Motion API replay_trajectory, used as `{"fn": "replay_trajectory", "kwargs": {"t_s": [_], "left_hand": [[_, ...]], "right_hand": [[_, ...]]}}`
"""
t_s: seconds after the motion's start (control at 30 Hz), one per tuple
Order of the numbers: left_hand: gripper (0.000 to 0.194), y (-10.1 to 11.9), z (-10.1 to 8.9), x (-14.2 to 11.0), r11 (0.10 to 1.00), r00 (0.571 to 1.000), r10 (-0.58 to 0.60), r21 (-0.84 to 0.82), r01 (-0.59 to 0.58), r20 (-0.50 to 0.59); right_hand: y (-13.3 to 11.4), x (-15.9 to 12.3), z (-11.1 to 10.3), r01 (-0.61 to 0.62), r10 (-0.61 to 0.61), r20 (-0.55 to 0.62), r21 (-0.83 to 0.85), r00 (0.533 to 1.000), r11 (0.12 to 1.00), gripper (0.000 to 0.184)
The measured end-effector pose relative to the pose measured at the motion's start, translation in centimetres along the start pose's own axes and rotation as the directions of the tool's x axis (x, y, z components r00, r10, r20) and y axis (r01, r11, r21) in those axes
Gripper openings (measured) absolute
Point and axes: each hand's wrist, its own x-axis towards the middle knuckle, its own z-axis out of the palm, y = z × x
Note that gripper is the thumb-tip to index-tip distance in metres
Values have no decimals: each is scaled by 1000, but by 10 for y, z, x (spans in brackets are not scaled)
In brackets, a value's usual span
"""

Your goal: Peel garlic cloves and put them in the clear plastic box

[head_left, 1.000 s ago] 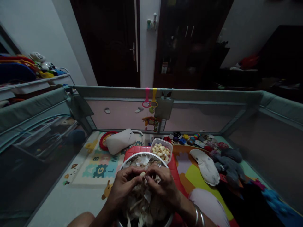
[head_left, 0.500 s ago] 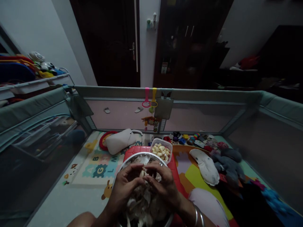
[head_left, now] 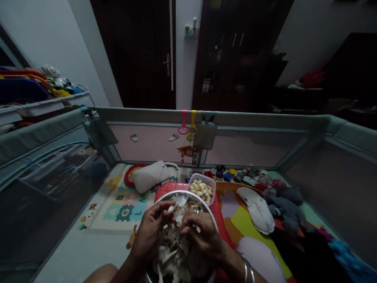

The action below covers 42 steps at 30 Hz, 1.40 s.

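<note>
The pale, oval garlic clove (head_left: 171, 209) is pinched between the left hand's (head_left: 149, 232) thumb and fingertips, nearly closed on it, above the far left edge of the round, silver metal bowl (head_left: 216, 220) of papery skins (head_left: 176, 251). Its long axis seems to slant up to the right. The right hand (head_left: 203, 232) is just right of it, apart, fingers curled closed; whether they pinch any skin I cannot tell. The clear, squarish plastic tub (head_left: 214, 184) of cloves stands beyond the bowl, at the far right corner of the red padded stool (head_left: 220, 210), nearer the right hand. The foam mat (head_left: 100, 224) reads A, B, G, L, M (no brand legible).
</note>
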Motion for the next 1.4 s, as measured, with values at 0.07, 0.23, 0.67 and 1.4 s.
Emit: {"fn": "replay_trajectory", "kwargs": {"t_s": [0.07,0.23,0.67,1.4], "left_hand": [[47,2,2,1,999,1000,-11,-48,12,20],[53,7,7,0,987,998,-57,-149,61,30],[28,4,8,-5,995,999,-25,-99,27,29],[9,5,11,-8,962,994,110,251,-105,-5]], "right_hand": [[1,0,1,-13,13,-44,-12,999,1000,27],[4,0,4,-45,34,-167,-65,985,997,10],[-1,0,6,50,-54,-212,-25,976,998,15],[9,-2,9,-71,23,-187,-255,982,964,13]]}}
